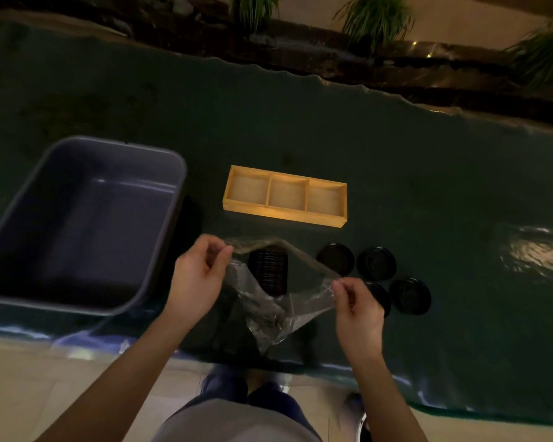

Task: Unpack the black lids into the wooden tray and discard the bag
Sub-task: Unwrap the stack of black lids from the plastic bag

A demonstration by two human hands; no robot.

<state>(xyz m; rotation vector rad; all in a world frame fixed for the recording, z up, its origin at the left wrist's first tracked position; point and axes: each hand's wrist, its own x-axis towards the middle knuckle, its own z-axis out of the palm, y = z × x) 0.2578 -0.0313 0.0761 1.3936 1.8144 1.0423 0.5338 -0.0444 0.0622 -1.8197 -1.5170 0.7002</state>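
Both hands, left hand (196, 282) and right hand (358, 309), grip the bag (278, 307) edges above the table.

Table layout, head view

Large grey plastic tub (80, 224) at left; three-compartment wooden tray (284, 215) behind clear plastic bag (278, 301) holding stacked black lids (268, 271); four loose black round lids (377, 263) at right.

Indoor lounge-like spot | planter bed (268, 43) | dark-clothed table (396, 186) | tiled floor (29, 393)
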